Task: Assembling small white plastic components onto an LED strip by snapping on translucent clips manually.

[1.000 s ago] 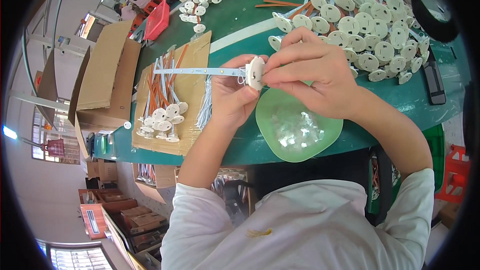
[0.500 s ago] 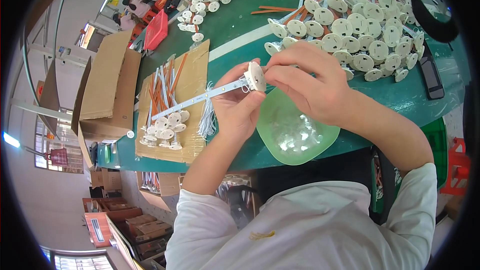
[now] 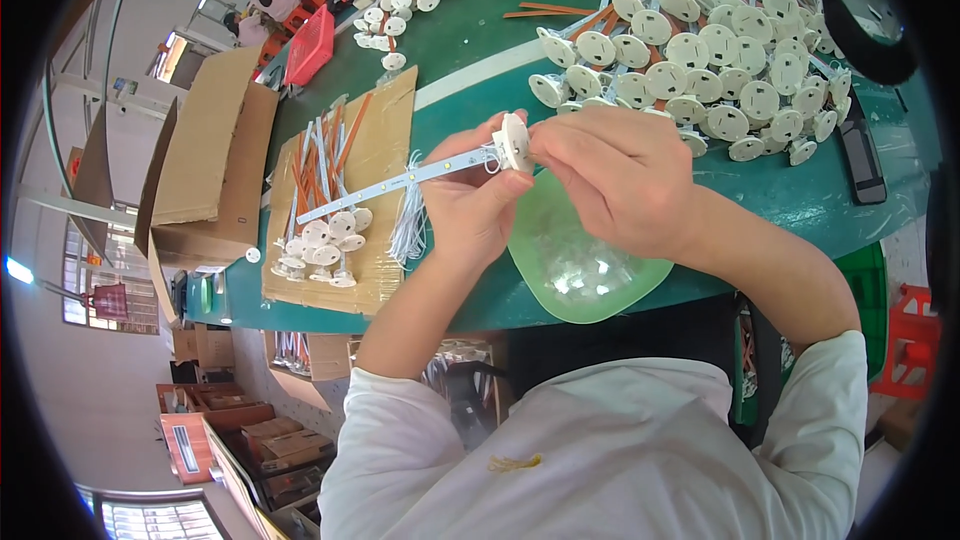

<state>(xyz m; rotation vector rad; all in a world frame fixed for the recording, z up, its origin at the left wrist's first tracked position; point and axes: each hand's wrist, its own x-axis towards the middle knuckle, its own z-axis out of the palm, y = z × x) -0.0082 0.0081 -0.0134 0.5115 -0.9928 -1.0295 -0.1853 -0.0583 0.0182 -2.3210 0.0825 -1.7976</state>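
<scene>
My left hand (image 3: 468,208) is closed around a white round plastic cap (image 3: 513,143), thumb below it and fingers behind. From that cap an LED strip (image 3: 385,186) with a looped white wire stretches out to the left. My right hand (image 3: 635,180) is pinched against the cap's face; whatever its fingertips hold is hidden. Under both hands stands a light green plastic bowl (image 3: 545,290) with small clear shiny pieces (image 3: 590,268) inside.
A cardboard sheet (image 3: 385,130) on the left bears finished-looking strips with caps (image 3: 322,240) and a white wire bundle (image 3: 408,225). A large heap of capped strips (image 3: 720,65) lies at the far right, beside a black phone-like device (image 3: 862,162). An open carton (image 3: 215,155) stands left.
The view has shifted slightly. My right hand's fingers are more curled and still press at the cap's face, while my left hand keeps its hold on the LED strip's cap.
</scene>
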